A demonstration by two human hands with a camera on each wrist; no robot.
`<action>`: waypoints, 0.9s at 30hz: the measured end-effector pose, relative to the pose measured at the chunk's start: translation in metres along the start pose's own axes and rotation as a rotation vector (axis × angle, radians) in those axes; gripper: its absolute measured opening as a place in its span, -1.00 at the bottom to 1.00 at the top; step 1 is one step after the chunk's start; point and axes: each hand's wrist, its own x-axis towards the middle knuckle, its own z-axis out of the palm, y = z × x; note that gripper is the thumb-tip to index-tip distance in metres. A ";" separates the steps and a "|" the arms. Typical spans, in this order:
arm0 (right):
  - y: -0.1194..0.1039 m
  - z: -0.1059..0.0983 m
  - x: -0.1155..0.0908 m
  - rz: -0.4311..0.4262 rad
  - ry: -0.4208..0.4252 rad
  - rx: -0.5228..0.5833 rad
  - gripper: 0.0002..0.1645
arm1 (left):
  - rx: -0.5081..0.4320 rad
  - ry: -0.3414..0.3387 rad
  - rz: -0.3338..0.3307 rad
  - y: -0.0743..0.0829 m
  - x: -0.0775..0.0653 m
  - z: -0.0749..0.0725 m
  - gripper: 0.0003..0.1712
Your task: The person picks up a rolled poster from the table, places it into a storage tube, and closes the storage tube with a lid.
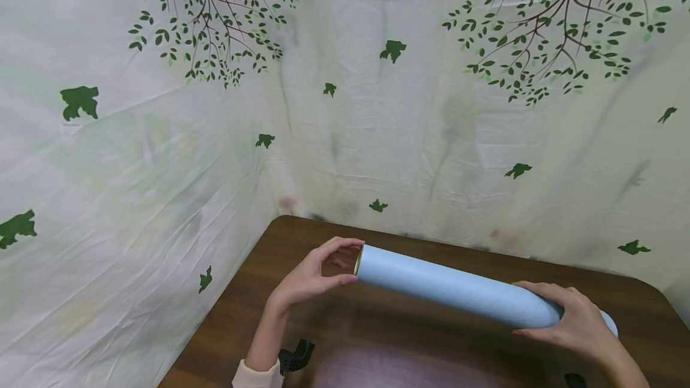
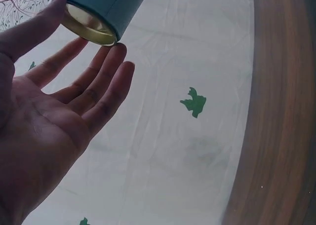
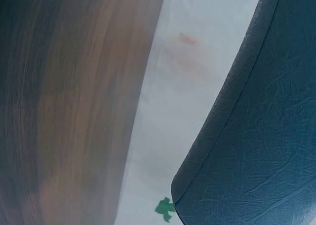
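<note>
A long light blue tube [image 1: 453, 283] slants over the brown table in the head view, its left end farther up in the picture. Fingers and thumb of my left hand [image 1: 307, 274] pinch across the rim of that end, which has a gold-coloured edge. The left wrist view shows the tube [image 2: 111, 5] from its end, with the left hand's [image 2: 54, 96] fingertips right at the rim and the palm away from it. My right hand [image 1: 579, 319] grips the tube from above near its other end. Close up in the right wrist view, the tube's surface [image 3: 261, 126] is grained, with a seam; that hand is hidden there.
The brown wooden table [image 1: 259, 292] has rounded far corners. Behind and left of it hangs a pale cloth [image 1: 366, 154] printed with leaves and branches. A black strap [image 1: 296, 355] sits at my left wrist beside a cream sleeve [image 1: 259, 375].
</note>
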 end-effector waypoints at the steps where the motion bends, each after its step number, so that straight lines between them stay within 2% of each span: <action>1: 0.001 0.001 0.000 -0.013 0.003 0.008 0.07 | -0.006 -0.007 -0.003 0.000 -0.001 0.000 -0.30; 5: 0.002 0.006 -0.001 -0.047 0.001 0.024 0.07 | -0.038 -0.030 -0.015 -0.002 -0.002 -0.002 -0.31; 8: 0.002 0.008 0.000 -0.037 -0.028 0.016 0.06 | -0.052 -0.036 -0.024 -0.005 -0.003 -0.002 -0.32; 10: 0.001 0.010 0.000 -0.002 -0.068 0.022 0.03 | -0.053 -0.036 -0.046 -0.009 -0.003 -0.002 -0.32; 13: -0.001 0.014 0.000 0.090 -0.162 0.044 -0.04 | -0.057 -0.046 -0.112 -0.016 -0.003 -0.002 -0.33; 17: -0.003 0.025 -0.001 0.203 -0.290 0.070 -0.16 | -0.087 -0.094 -0.204 -0.032 -0.003 -0.001 -0.33; 22: 0.000 0.037 -0.002 0.248 -0.367 0.088 -0.21 | -0.102 -0.161 -0.242 -0.052 -0.002 0.001 -0.36; 27: -0.001 0.044 -0.003 0.234 -0.378 0.069 -0.21 | -0.057 -0.192 -0.265 -0.064 -0.001 0.003 -0.41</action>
